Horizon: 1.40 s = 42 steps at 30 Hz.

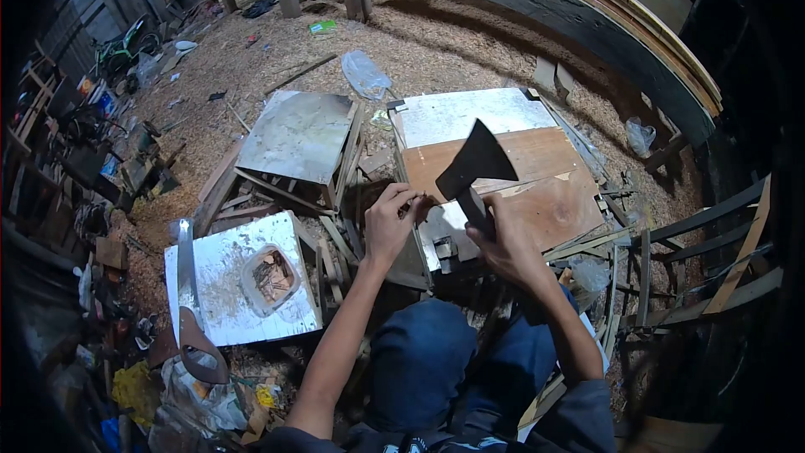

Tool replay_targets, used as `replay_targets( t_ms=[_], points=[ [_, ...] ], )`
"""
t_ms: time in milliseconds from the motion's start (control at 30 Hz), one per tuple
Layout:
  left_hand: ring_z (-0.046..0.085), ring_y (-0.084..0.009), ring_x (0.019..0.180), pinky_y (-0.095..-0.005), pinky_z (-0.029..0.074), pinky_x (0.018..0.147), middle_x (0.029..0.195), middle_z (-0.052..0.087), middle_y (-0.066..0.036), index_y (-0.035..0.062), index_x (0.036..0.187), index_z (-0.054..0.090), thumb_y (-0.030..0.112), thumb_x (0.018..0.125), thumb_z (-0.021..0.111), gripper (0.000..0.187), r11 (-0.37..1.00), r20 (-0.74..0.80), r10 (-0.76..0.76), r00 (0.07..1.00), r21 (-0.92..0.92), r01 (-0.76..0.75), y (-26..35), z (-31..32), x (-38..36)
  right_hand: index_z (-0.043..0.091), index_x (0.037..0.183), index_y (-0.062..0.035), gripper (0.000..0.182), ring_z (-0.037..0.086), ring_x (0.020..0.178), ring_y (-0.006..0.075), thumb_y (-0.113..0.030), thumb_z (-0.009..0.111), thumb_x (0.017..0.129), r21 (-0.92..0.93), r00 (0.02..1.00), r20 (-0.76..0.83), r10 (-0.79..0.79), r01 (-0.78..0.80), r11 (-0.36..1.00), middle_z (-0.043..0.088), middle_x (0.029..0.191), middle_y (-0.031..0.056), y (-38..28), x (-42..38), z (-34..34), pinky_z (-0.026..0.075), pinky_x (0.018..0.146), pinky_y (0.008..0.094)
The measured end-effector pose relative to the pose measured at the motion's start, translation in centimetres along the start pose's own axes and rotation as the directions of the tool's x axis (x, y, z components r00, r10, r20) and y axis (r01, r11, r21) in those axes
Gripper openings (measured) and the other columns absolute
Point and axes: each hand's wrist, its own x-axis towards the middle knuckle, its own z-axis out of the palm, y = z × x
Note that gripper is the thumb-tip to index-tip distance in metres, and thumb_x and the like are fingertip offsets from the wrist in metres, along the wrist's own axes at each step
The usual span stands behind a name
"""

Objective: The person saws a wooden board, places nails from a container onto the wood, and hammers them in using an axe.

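Note:
My right hand [509, 245] is wrapped round the short handle of a hatchet [480, 163], its dark, flared blade raised over the low wooden worktop [537, 201]. At the worktop's left edge, my left hand [390, 222] has thumb and fingers pinched together; whatever lies between them is too small to make out. The worktop is part bare brown plywood and part white sheet [470, 111]. A square metal fitting [444, 248] sits at its near edge, between my hands.
To the left, a white board [214, 273] carries a clear plastic tub [267, 306] of nails and a handsaw [186, 268]. Behind it stands a box [298, 134] with a pale top. Loose wood strips [729, 222] lean at right. Wood shavings [453, 42] cover the floor.

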Motion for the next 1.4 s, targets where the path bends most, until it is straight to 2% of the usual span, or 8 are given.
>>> replay_targets(
  t_ms=[333, 600, 733, 900, 1000, 1100, 1233, 1400],
  points=[
    [0.069, -0.0280, 0.073, -0.0344, 0.055, 0.062, 0.097, 0.067, -0.010, 0.0038, 0.095, 0.070, 0.010, 0.087, 0.070, 0.010, 0.999, 0.015, 0.029, 0.999, -0.034, -0.028, 0.1, -0.3, -0.1, 0.040, 0.110, 0.0024, 0.030, 0.059, 0.079, 0.0537, -0.018, 0.058, 0.095, -0.223, 0.997, 0.052, -0.052, 0.062, 0.973, 0.060, 0.078, 0.0331, -6.0, 1.1, -0.9, 0.044, 0.067, 0.0583],
    [0.064, -0.0141, 0.069, -0.0280, 0.050, 0.063, 0.093, 0.067, -0.011, -0.0033, 0.093, 0.069, 0.008, 0.086, 0.073, 0.015, 0.999, 0.024, 0.005, 1.000, -0.047, -0.004, 0.1, -0.2, 0.1, 0.038, 0.109, 0.0024, 0.031, 0.058, 0.076, 0.0534, -0.017, 0.058, 0.095, -0.254, 0.993, 0.084, -0.081, 0.100, 0.962, 0.060, 0.077, 0.0333, -5.6, 1.5, -1.5, 0.043, 0.064, 0.0577],
    [0.067, -0.0207, 0.071, -0.0282, 0.052, 0.066, 0.096, 0.067, -0.011, -0.0020, 0.096, 0.067, 0.007, 0.087, 0.070, 0.012, 0.994, 0.015, -0.007, 1.000, -0.106, 0.009, -0.5, 0.2, -0.2, 0.038, 0.109, 0.0024, 0.031, 0.058, 0.078, 0.0534, -0.017, 0.059, 0.095, -0.269, 0.991, 0.101, -0.085, 0.110, 0.957, 0.060, 0.079, 0.0339, -5.7, 1.6, -0.7, 0.043, 0.066, 0.0576],
    [0.068, -0.0180, 0.082, -0.0316, 0.055, 0.073, 0.100, 0.068, -0.011, 0.0024, 0.113, 0.066, 0.011, 0.096, 0.061, 0.019, 0.921, -0.073, -0.217, 0.974, -0.345, 0.179, -1.9, 0.3, -0.4, 0.039, 0.107, 0.0033, 0.031, 0.058, 0.082, 0.0532, -0.016, 0.059, 0.094, -0.212, 0.988, 0.125, -0.095, 0.120, 0.970, 0.059, 0.082, 0.0346, -4.1, 1.9, -0.7, 0.043, 0.068, 0.0574],
    [0.061, -0.0274, 0.110, -0.0372, 0.048, 0.093, 0.121, 0.059, -0.024, -0.0059, 0.132, 0.047, 0.038, 0.094, 0.065, 0.060, 0.786, -0.091, -0.461, 0.883, -0.504, 0.358, -5.5, 2.8, 3.1, 0.039, 0.106, 0.0031, 0.031, 0.058, 0.081, 0.0529, -0.016, 0.059, 0.094, -0.207, 0.994, 0.076, -0.083, 0.097, 0.973, 0.059, 0.080, 0.0344, -5.4, 1.8, -1.5, 0.044, 0.067, 0.0565],
    [0.054, -0.0379, 0.121, -0.0438, 0.042, 0.102, 0.129, 0.052, -0.032, -0.0089, 0.139, 0.034, 0.050, 0.091, 0.063, 0.082, 0.811, -0.074, -0.504, 0.860, -0.383, 0.442, -7.4, 5.5, 7.3, 0.039, 0.107, 0.0025, 0.030, 0.058, 0.077, 0.0537, -0.016, 0.059, 0.094, -0.164, 0.996, 0.004, -0.095, 0.094, 0.982, 0.060, 0.077, 0.0336, -6.7, 1.5, -2.0, 0.043, 0.065, 0.0573],
    [0.053, -0.0492, 0.118, -0.0512, 0.042, 0.100, 0.127, 0.053, -0.035, -0.0085, 0.138, 0.035, 0.052, 0.096, 0.050, 0.075, 0.835, 0.046, -0.550, 0.834, 0.014, 0.550, -6.4, 7.6, 10.0, 0.039, 0.109, 0.0015, 0.030, 0.059, 0.072, 0.0538, -0.017, 0.057, 0.095, -0.281, 0.998, 0.050, -0.031, 0.044, 0.959, 0.060, 0.074, 0.0333, -5.6, 1.4, -0.3, 0.043, 0.063, 0.0604],
    [0.056, -0.0518, 0.112, -0.0531, 0.043, 0.098, 0.116, 0.059, -0.037, -0.0082, 0.139, 0.034, 0.051, 0.097, 0.049, 0.075, 0.837, 0.080, -0.546, 0.834, 0.094, 0.539, -5.2, 6.2, 9.5, 0.038, 0.109, 0.0010, 0.029, 0.059, 0.073, 0.0536, -0.017, 0.057, 0.096, -0.242, 0.992, 0.105, -0.070, 0.093, 0.966, 0.060, 0.075, 0.0345, -4.1, 1.8, -0.4, 0.043, 0.064, 0.0607]
  ],
)
